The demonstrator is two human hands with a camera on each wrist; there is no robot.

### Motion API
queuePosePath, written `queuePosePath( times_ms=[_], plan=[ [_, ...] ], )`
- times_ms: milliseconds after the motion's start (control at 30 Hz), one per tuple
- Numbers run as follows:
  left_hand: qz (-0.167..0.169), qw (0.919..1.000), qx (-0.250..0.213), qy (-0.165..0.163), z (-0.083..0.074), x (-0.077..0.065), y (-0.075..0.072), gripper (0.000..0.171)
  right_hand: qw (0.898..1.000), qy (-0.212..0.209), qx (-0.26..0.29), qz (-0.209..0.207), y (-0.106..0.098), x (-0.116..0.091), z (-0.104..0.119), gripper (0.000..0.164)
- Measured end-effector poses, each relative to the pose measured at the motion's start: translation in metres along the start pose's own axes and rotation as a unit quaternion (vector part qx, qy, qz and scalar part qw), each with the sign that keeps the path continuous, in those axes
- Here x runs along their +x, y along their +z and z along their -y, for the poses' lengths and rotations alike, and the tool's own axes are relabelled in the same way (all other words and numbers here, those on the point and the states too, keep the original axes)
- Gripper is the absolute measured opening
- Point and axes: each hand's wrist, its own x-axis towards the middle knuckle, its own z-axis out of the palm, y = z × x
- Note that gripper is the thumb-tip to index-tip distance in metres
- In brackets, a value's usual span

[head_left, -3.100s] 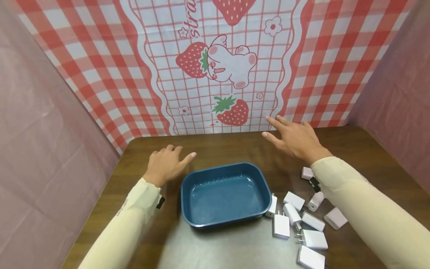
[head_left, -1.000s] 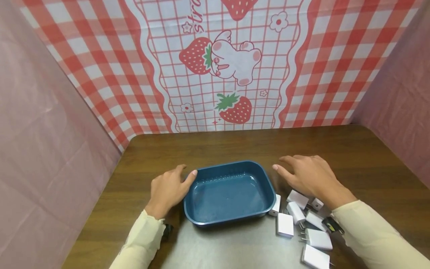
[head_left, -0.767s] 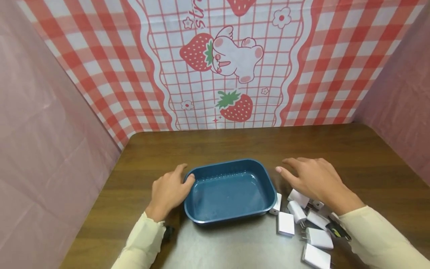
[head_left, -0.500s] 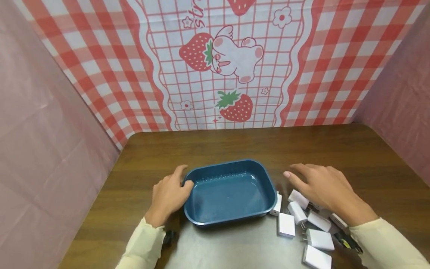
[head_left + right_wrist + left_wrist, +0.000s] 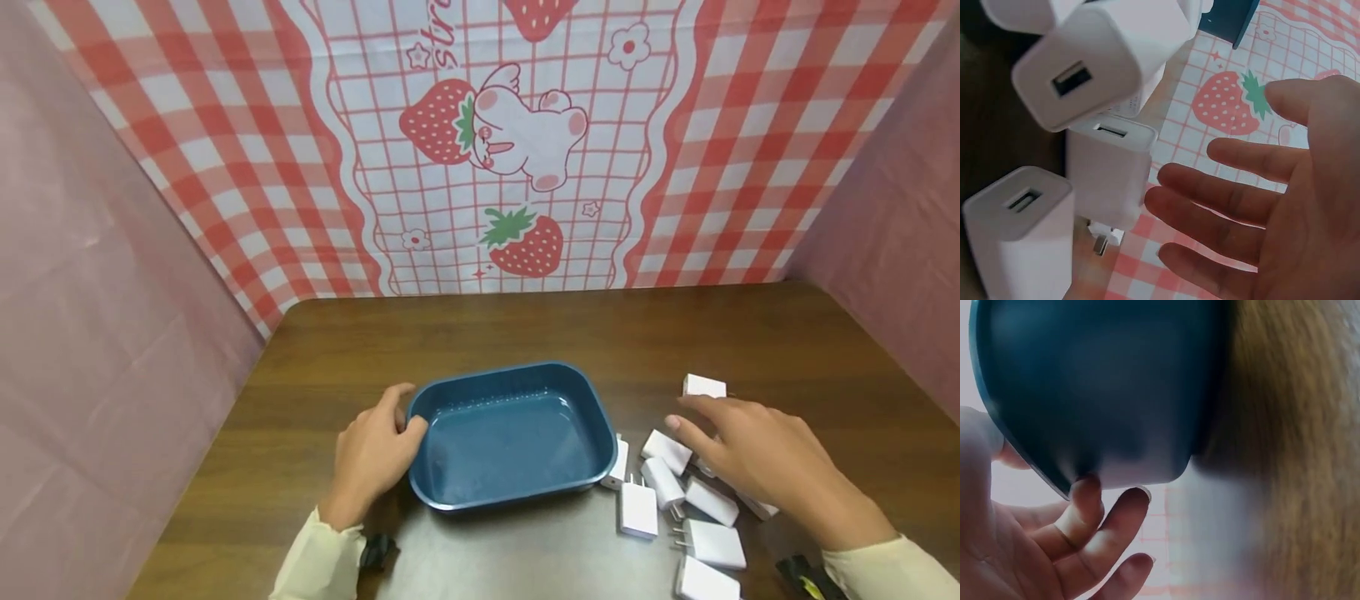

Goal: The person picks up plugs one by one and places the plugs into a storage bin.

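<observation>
A dark blue rectangular tray (image 5: 517, 450) with rounded corners stands on the table, and nothing lies in it. My left hand (image 5: 375, 458) holds its left rim, thumb over the inside and fingers outside. The left wrist view shows those fingers (image 5: 1088, 506) against the tray's outer wall. To the right of the tray lies a loose group of white USB wall chargers (image 5: 708, 502), some with prongs showing. Above the far right part of the group my right hand (image 5: 772, 450) hovers, holding nothing. Its fingers are spread beside several chargers (image 5: 1110, 169) in the right wrist view.
One charger (image 5: 703, 386) lies apart, behind my right hand. Another white charger (image 5: 617, 467) sits against the tray's right side. A red and white strawberry cloth (image 5: 495, 150) hangs at the table's back edge. Pink cloth (image 5: 112, 333) hangs at both sides.
My left hand has come down onto the tray's left rim, its thumb now over it. My right hand has moved from beside the back cloth, rightward and nearer, over the chargers.
</observation>
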Motion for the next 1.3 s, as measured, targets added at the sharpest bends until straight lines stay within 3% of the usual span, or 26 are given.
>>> queuePosePath(
  times_ms=[200, 500, 733, 967, 1300],
  plan=[
    [-0.009, 0.9998, -0.019, 0.005, 0.003, -0.005, 0.002, 0.043, 1.0, 0.012, -0.019, 0.012, 0.011, -0.009, -0.002, 0.062],
    [-0.015, 0.9992, -0.029, 0.023, 0.003, -0.003, 0.007, 0.044, 0.999, 0.015, -0.024, -0.02, 0.019, -0.018, -0.012, 0.055],
    [-0.017, 0.9988, -0.031, 0.035, 0.005, -0.001, 0.006, 0.046, 0.999, 0.029, -0.019, 0.003, 0.021, -0.017, -0.021, 0.058],
    [-0.016, 0.9986, -0.02, 0.046, 0.008, 0.0, 0.008, 0.048, 0.999, 0.029, -0.017, 0.004, 0.025, -0.021, -0.03, 0.049],
    [-0.021, 0.9986, -0.012, 0.047, 0.009, 0.0, 0.009, 0.048, 0.998, 0.05, -0.028, 0.04, 0.03, -0.014, -0.045, 0.062]
  ],
)
